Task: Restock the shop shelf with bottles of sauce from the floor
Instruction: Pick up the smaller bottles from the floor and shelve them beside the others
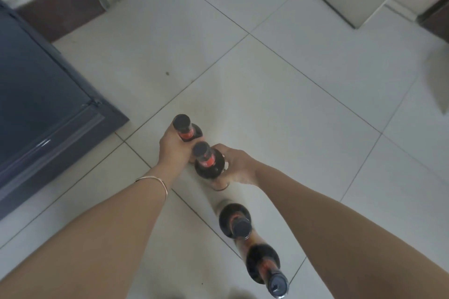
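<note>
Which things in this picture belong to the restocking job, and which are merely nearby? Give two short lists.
Part of the job:
- far bottle, gripped by the left hand
- second bottle, gripped by the right hand
- two bottles standing on the floor: one, the nearest one

Merely nearby:
- dark blue cabinet
- bangle on the left wrist
- white tiled floor

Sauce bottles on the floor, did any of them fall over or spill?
No, nothing stands out. All four sauce bottles are upright with caps on: one in the left hand, one in the right hand, and two standing on the tiled floor. I see no puddle, only a small dark speck.
</note>
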